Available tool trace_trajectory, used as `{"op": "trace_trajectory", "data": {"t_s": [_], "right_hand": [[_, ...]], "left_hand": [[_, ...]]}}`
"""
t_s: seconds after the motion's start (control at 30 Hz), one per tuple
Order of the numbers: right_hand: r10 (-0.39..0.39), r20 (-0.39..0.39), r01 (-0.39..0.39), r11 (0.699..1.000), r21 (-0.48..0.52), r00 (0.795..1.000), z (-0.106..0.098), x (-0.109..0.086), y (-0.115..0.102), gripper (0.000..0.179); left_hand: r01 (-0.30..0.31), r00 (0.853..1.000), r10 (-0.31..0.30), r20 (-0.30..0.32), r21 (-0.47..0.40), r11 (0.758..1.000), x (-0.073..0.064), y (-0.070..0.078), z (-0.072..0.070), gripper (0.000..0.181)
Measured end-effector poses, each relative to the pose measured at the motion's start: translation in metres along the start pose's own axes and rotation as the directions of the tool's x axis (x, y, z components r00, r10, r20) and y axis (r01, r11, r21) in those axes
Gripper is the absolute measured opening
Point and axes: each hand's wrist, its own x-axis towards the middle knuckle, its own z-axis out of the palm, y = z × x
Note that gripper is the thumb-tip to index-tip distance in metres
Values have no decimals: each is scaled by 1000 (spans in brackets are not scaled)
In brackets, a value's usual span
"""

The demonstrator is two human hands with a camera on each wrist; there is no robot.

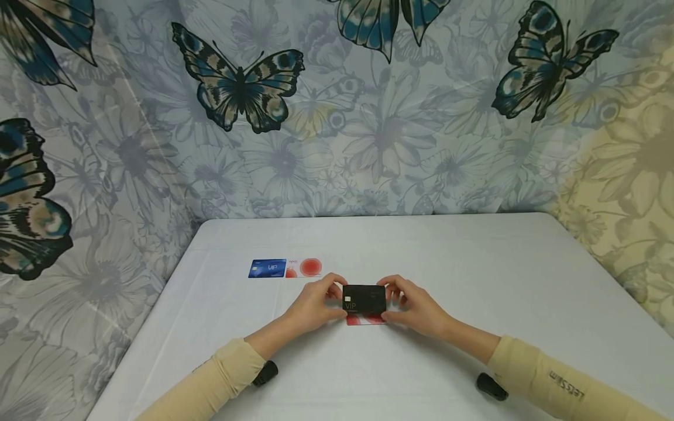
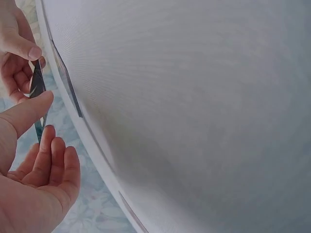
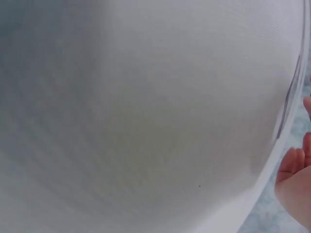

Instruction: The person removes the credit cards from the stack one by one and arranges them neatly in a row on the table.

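Observation:
A black card (image 1: 364, 299) lettered VIP is held up by its two short ends in the head view. My left hand (image 1: 316, 305) pinches its left end between thumb and fingers, and my right hand (image 1: 416, 307) pinches the right end. Below it a red and white card (image 1: 365, 320) shows only its front part; the black card hides the rest. The left wrist view catches the held card (image 2: 37, 90) nearly edge-on, apart from the tabletop, with my left hand (image 2: 43, 170) around its near end. Only part of my right hand (image 3: 296, 179) enters the right wrist view.
Farther back on the white table (image 1: 447, 251), a blue VIP card (image 1: 267, 268) lies beside another red and white card (image 1: 305, 268). Dark wrist devices (image 1: 492, 387) hang below both sleeves. Behind the table's far edge rises a butterfly-patterned cloth (image 1: 389, 140).

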Motion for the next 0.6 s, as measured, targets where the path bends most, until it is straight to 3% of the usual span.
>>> {"op": "trace_trajectory", "data": {"t_s": [0.33,0.6], "right_hand": [[-47,-17,47,999,-22,999,-1,10,0,59],[-39,-12,38,999,-32,999,0,23,0,58]], "left_hand": [[0,999,-1,-48,-15,1000,2,-3,-2,52],[19,997,-21,-72,-22,1000,5,-5,-8,52]]}}
